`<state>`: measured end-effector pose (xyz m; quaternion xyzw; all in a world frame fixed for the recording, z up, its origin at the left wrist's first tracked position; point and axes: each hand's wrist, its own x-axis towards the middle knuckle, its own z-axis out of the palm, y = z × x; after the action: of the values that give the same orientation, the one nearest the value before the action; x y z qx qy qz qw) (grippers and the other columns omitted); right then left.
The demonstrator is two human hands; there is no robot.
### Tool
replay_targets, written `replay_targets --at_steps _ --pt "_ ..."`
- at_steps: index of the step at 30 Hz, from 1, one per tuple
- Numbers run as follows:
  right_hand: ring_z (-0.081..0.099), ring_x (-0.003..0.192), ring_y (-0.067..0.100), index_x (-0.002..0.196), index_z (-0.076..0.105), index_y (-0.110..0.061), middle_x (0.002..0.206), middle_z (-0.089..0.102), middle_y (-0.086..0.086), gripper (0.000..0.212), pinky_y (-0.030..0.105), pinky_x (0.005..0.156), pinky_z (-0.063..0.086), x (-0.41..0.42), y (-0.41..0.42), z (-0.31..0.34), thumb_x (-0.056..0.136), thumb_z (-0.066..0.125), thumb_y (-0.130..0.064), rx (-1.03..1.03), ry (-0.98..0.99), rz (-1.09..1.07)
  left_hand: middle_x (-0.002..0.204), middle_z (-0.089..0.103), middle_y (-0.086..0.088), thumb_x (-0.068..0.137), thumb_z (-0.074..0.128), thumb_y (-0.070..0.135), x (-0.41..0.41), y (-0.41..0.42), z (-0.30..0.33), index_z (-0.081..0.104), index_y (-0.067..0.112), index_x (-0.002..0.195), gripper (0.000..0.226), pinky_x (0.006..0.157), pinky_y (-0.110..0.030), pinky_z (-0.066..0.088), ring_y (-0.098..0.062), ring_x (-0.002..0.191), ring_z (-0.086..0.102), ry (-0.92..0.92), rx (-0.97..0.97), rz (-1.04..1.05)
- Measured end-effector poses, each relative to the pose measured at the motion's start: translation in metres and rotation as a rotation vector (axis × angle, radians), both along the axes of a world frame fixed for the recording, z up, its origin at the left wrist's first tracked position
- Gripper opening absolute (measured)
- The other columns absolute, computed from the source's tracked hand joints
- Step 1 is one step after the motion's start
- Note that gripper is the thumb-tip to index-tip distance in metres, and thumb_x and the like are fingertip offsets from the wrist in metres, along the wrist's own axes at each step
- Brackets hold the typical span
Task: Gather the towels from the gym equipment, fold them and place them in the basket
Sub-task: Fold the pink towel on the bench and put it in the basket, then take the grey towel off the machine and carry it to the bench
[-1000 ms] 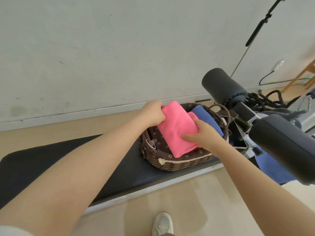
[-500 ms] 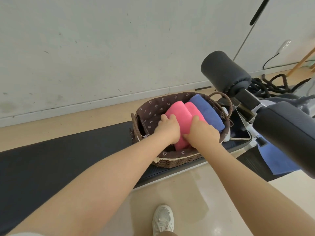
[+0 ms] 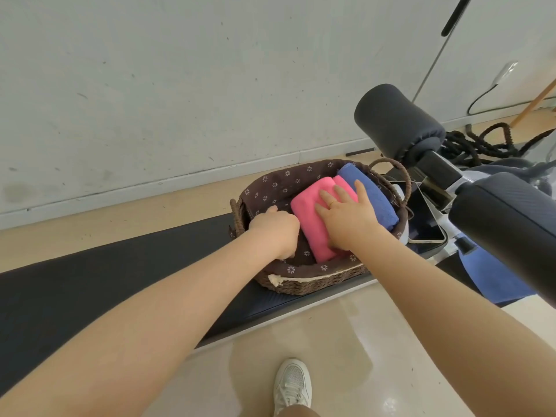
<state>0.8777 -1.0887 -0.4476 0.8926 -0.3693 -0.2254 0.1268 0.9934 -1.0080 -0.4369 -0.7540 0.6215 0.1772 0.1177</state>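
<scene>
Basket: a lined wicker basket [image 3: 313,285] is seen on the dark padded surface [image 3: 90,296], at about 1 o'clock from the shoe [image 3: 291,383].
Towels: a folded pink towel [image 3: 310,212] and a folded blue towel [image 3: 376,197] are laid side by side inside, touching.
Right hand: the right hand [image 3: 349,218] is pressed flat on the pink towel, fingers [image 3: 361,191] spread apart, nothing gripped.
Left hand: the left hand [image 3: 275,230] is curled at the towel's 9 o'clock edge; whether anything is pinched cannot be told.
Progress: placing is judged nearly done.
Left to do: a blue cloth [image 3: 493,275] at 3 o'clock, under the roller pad [image 3: 511,224], may remain to be gathered.
</scene>
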Motion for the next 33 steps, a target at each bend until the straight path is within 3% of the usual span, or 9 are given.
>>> replay_targets --at_steps 4,6,9,11,13,19,26,29,33 --pt "-0.007 0.146 0.028 0.15 0.01 -0.027 0.159 -0.004 0.0 0.087 0.06 0.111 -0.007 0.008 0.003 -0.011 0.083 0.064 -0.02 -0.059 0.026 -0.072 0.127 0.049 -0.011 0.088 0.056 0.023 0.001 0.013 0.007 0.05 0.008 0.125 0.04 0.096 -0.045 0.044 -0.029 0.125 0.04 0.078 -0.194 0.035" --pt "-0.004 0.146 0.027 0.148 0.017 -0.026 0.159 -0.002 0.001 0.076 0.057 0.113 -0.004 0.006 0.009 -0.006 0.086 0.06 -0.023 -0.01 -0.065 -0.076 0.126 0.05 -0.009 0.09 0.051 0.02 -0.003 0.021 0.013 0.05 0.011 0.126 0.037 0.095 -0.045 0.045 -0.03 0.121 0.044 0.14 -0.333 0.042" --pt "0.011 0.145 0.024 0.14 0.038 -0.021 0.158 0.013 0.005 0.047 0.049 0.117 0.004 -0.009 0.029 0.013 0.093 0.046 -0.023 0.061 -0.436 -0.13 0.124 0.053 -0.007 0.092 0.046 0.02 -0.008 0.039 0.023 0.051 0.013 0.124 0.034 0.091 -0.043 0.046 -0.027 0.117 0.049 0.222 -0.462 0.046" --pt "0.024 0.141 0.024 0.133 0.048 -0.017 0.153 0.027 0.007 0.04 0.043 0.117 0.012 -0.025 0.047 0.023 0.094 0.041 -0.016 0.045 -0.686 -0.174 0.122 0.055 -0.005 0.092 0.044 0.02 -0.01 0.055 0.029 0.048 0.015 0.128 0.037 0.089 -0.041 0.048 -0.024 0.111 0.054 0.28 -0.494 0.06" --pt "0.035 0.135 0.026 0.124 0.058 -0.015 0.147 0.038 0.007 0.035 0.039 0.111 0.021 -0.042 0.068 0.032 0.092 0.043 -0.012 0.035 -0.806 -0.176 0.119 0.058 -0.003 0.093 0.043 0.02 -0.015 0.074 0.035 0.044 0.017 0.131 0.039 0.086 -0.04 0.049 -0.023 0.104 0.056 0.32 -0.5 0.061" --pt "0.055 0.103 0.029 0.1 0.069 -0.006 0.113 0.062 0.009 0.026 0.039 0.088 0.044 -0.086 0.144 0.052 0.089 0.045 -0.005 -0.011 -0.909 -0.124 0.112 0.063 0.0 0.092 0.044 0.017 -0.04 0.14 0.044 0.048 0.017 0.129 0.037 0.086 -0.038 0.05 -0.02 0.098 0.059 0.405 -0.523 0.048" --pt "0.054 0.104 0.022 0.107 0.066 -0.01 0.116 0.059 0.004 0.027 0.036 0.09 0.046 -0.139 0.213 0.039 0.094 0.042 -0.013 0.0 -0.868 -0.243 0.114 0.064 -0.002 0.091 0.045 0.016 -0.079 0.183 0.037 0.053 0.015 0.126 0.036 0.087 -0.031 0.048 -0.022 0.1 0.06 0.524 -0.519 0.005" --pt "0.055 0.103 0.023 0.107 0.065 -0.01 0.115 0.059 0.005 0.028 0.036 0.089 0.046 -0.168 0.217 0.034 0.094 0.041 -0.014 0.004 -0.869 -0.321 0.112 0.065 -0.003 0.091 0.045 0.017 -0.107 0.18 0.029 0.053 0.016 0.124 0.035 0.088 -0.035 0.049 -0.023 0.099 0.06 0.568 -0.487 -0.037" --pt "0.055 0.103 0.027 0.101 0.068 -0.009 0.11 0.061 0.006 0.028 0.036 0.085 0.044 -0.218 0.201 0.016 0.091 0.042 -0.01 -0.032 -0.955 -0.474 0.118 0.062 -0.003 0.092 0.046 0.016 -0.161 0.153 0.017 0.052 0.015 0.126 0.034 0.09 -0.031 0.045 -0.023 0.107 0.057 0.585 -0.427 -0.118"
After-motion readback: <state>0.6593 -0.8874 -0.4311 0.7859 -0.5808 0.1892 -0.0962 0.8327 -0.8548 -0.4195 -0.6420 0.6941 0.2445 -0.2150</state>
